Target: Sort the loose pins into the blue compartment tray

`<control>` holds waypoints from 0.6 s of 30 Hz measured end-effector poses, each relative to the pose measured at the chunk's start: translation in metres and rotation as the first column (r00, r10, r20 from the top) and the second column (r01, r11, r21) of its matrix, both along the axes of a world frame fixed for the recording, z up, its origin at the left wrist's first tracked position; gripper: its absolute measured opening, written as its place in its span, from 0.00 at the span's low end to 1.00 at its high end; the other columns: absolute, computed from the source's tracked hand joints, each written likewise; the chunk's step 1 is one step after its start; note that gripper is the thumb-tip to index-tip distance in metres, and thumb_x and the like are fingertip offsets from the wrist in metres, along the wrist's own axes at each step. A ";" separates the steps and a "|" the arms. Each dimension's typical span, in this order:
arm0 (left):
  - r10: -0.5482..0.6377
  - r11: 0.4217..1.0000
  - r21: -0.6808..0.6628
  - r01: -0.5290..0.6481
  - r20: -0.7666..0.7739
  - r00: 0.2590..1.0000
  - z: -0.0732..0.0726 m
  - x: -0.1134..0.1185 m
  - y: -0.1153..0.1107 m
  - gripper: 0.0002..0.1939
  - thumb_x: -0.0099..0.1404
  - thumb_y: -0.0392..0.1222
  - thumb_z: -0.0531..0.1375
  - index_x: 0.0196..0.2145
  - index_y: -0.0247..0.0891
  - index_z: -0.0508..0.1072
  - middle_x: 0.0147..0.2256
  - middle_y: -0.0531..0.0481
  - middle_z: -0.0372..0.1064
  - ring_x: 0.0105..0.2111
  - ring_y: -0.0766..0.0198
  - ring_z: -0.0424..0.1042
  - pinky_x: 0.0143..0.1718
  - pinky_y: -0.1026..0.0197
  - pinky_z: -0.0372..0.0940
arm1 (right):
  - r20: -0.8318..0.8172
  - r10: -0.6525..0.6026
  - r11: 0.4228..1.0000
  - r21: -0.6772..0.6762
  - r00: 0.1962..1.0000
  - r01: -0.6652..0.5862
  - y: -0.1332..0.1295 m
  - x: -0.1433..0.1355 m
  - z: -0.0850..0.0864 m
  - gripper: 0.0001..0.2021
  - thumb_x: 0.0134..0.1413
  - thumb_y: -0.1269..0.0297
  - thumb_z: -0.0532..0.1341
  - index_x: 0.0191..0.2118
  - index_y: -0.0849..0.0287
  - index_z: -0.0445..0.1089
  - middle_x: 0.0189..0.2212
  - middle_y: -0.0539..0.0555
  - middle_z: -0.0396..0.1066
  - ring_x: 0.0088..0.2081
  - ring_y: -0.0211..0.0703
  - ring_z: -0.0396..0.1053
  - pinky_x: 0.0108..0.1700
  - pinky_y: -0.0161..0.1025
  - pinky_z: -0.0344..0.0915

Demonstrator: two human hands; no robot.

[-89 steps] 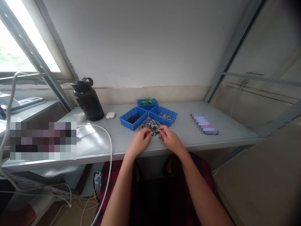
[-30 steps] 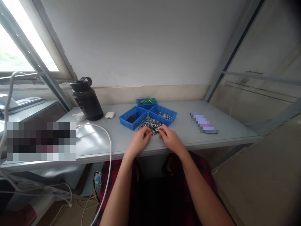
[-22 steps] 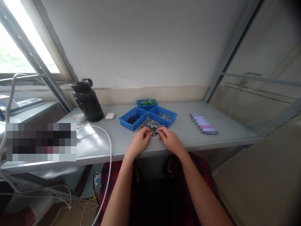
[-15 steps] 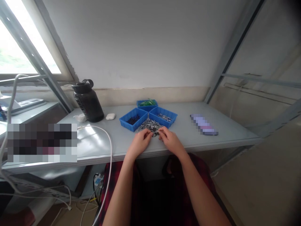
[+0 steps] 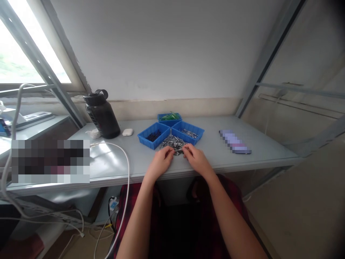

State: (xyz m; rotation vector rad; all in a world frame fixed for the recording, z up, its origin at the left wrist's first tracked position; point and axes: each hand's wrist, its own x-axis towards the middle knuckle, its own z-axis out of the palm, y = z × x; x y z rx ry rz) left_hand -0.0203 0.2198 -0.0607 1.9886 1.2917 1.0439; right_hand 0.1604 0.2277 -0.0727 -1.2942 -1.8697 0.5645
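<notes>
A loose pile of thin metal pins and short dark pieces [image 5: 175, 143] lies on the table in front of me; whether they are screws or rivets is too small to tell. At the pile's near left edge, my left hand [image 5: 162, 159] has its thumb and fingers pinched together. My right hand [image 5: 196, 158] is closed likewise at the near right edge. Whatever sits between the fingertips is hidden or too fine to name. Behind the pile are a blue tray [image 5: 145, 142] of dark small parts, another blue tray [image 5: 199, 136] of silver pins, and a third blue tray [image 5: 168, 122] with green pieces.
A dark water bottle [image 5: 104, 117] and a white earphone case [image 5: 127, 132] stand at the left. A white cable [image 5: 127, 169] hangs over the front edge. To the right lies a blurred phone-shaped thing [image 5: 235, 142]. A wall [image 5: 167, 54] rises behind the table.
A thin pin stretched between my fingertips half a second ago; it no longer shows clearly there. My hands have barely moved, and the view has shifted slightly.
</notes>
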 end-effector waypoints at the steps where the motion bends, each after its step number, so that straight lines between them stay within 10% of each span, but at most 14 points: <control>1: 0.003 1.000 0.002 -0.003 0.000 1.000 0.000 0.000 0.000 0.10 0.66 0.43 0.50 0.30 0.38 0.67 0.26 0.53 0.66 0.29 0.64 0.65 0.33 0.64 0.57 | 0.008 -0.002 1.000 -0.003 1.000 0.002 0.000 0.000 0.001 0.12 0.63 0.55 0.49 0.37 0.54 0.65 0.26 0.49 0.71 0.30 0.42 0.68 0.36 0.36 0.59; 18: 0.015 1.000 -0.007 -0.015 -0.034 0.999 0.002 0.001 -0.001 0.10 0.65 0.43 0.51 0.30 0.38 0.69 0.28 0.52 0.70 0.30 0.63 0.67 0.33 0.63 0.58 | -0.006 0.068 0.998 0.003 0.998 -0.068 0.000 0.002 -0.002 0.09 0.63 0.59 0.49 0.41 0.54 0.63 0.26 0.48 0.70 0.30 0.41 0.68 0.36 0.37 0.60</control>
